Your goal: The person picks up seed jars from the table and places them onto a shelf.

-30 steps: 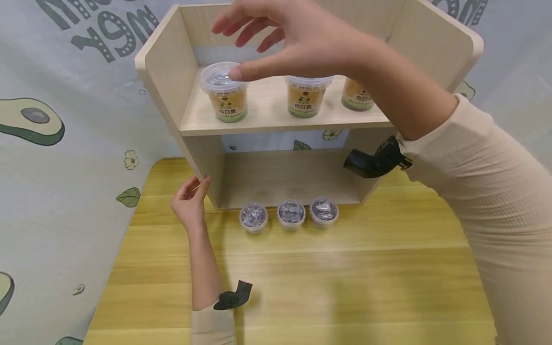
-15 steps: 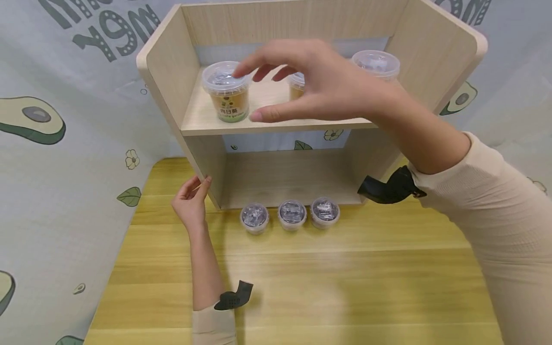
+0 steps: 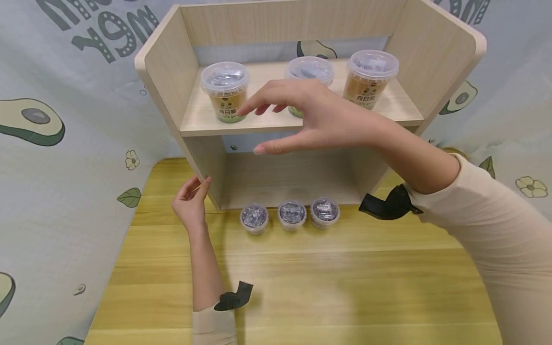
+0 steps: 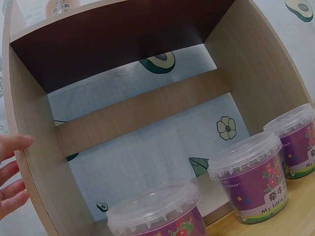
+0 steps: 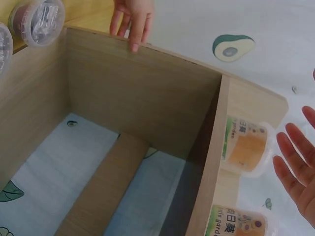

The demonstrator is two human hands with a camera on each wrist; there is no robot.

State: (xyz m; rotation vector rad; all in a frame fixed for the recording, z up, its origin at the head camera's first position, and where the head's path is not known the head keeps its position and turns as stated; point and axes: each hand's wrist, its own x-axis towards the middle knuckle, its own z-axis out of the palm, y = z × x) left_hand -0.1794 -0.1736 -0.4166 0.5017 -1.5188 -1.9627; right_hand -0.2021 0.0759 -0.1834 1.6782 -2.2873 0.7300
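Observation:
My left hand (image 3: 189,200) grips the front edge of the left side panel of a pale wooden shelf (image 3: 161,81), thumb on the panel. My right hand (image 3: 316,112) hangs in the air before the upper board, fingers and thumb spread, holding nothing. On that board stand three lidded orange-and-green plastic cups: a left cup (image 3: 225,93), a middle cup (image 3: 309,69) partly hidden by the right hand, and a right cup (image 3: 372,79). In the right wrist view, the right hand (image 5: 300,169) is near the upper cups, with the left hand (image 5: 135,19) at the panel.
Three lidded purple cups stand in a row before the lower board: a left one (image 3: 254,218), a middle one (image 3: 292,215) and a right one (image 3: 324,212). Beneath is a wooden table (image 3: 345,287). A printed cloth (image 3: 99,143) with avocados hangs behind.
My right hand has come down and forward from above the left upper cup to in front of the upper board, still spread. The left hand and all the cups stay where they were.

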